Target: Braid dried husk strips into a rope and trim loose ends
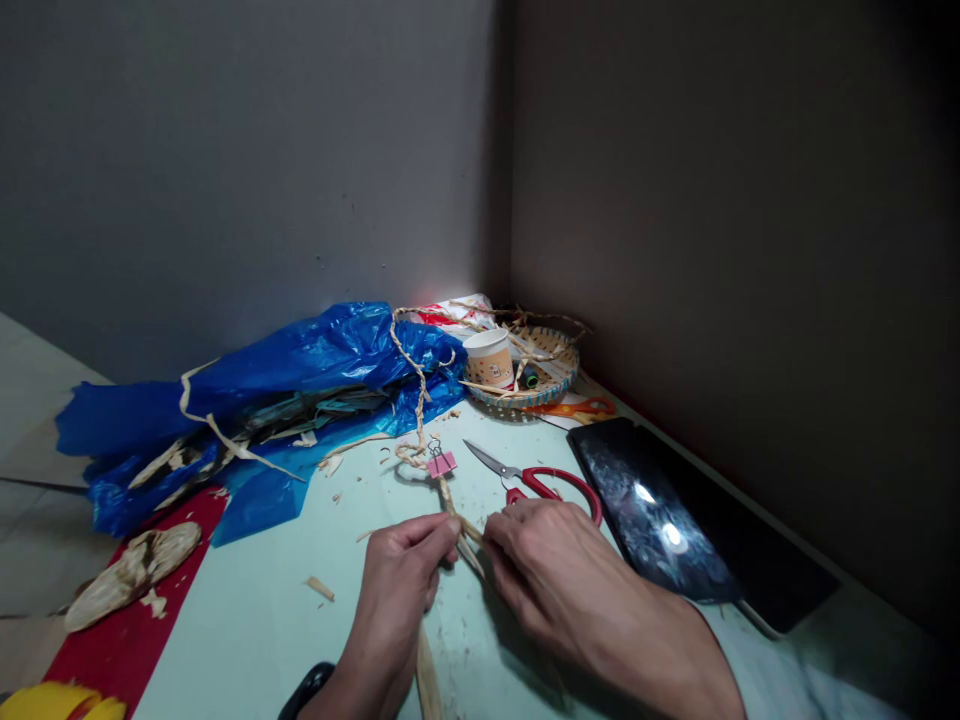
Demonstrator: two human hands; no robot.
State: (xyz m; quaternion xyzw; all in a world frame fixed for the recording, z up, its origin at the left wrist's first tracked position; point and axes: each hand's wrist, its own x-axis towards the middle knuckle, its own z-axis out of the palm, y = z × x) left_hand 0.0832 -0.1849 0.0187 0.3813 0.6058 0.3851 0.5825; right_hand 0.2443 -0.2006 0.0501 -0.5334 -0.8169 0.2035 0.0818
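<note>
A braid of dry, straw-coloured plant fibre (445, 492) runs down from a pink binder clip (441, 463) on the table. My left hand (409, 565) pinches the braid just below the clip, thumb against forefinger. My right hand (555, 560) is closed on one loose strand, drawn out to the right; its fingertips are partly hidden. Another short strand hangs between the hands, and a wider strip (427, 670) passes beneath my left wrist. Beyond the clip, the finished braid (411, 355) curls back over blue plastic. Red-handled scissors (555, 480) lie open just past my right hand.
A blue plastic bag (322, 345) of dry fibre strips lies at the left back. A woven basket (559, 385) and a paper cup (489, 360) stand by the wall corner. Dark tablet-like slabs (652, 510) lie at right, a fibre-soled slipper shape (139, 575) at left on red cloth.
</note>
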